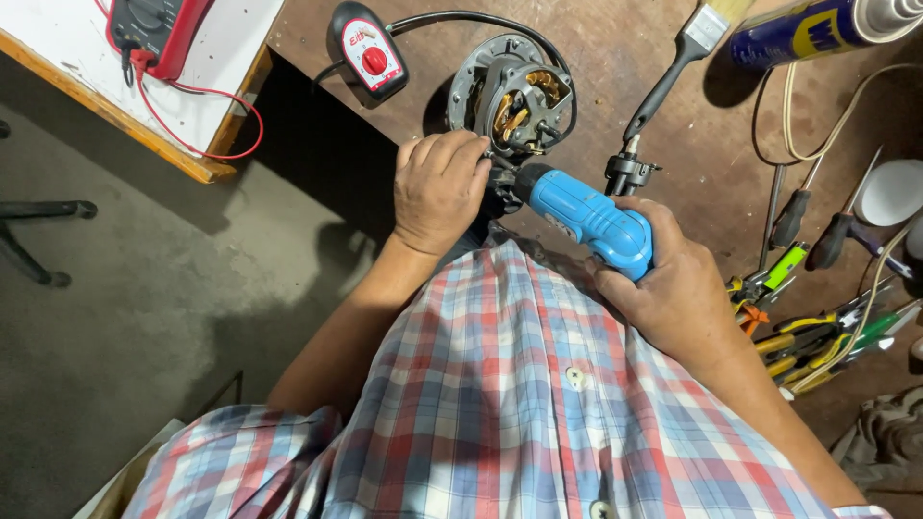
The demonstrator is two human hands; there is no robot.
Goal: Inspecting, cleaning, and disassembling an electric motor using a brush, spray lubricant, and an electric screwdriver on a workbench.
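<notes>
My right hand [678,288] grips a blue cordless screwdriver [586,216], its nose pointing left at a dark part under my left hand. My left hand [437,187] is closed over that part at the near edge of an open electric motor [514,96] with copper windings, which lies on the brown workbench [692,144]. What the left fingers pinch is hidden. A small black fitting [627,175] stands just beyond the screwdriver.
A black speed controller with a red knob [367,60] and its cable sit left of the motor. A paintbrush [673,67], a blue spray can [817,29], screwdrivers [793,216] and pliers [817,336] lie at right. A red multimeter [159,34] rests on a white board at upper left.
</notes>
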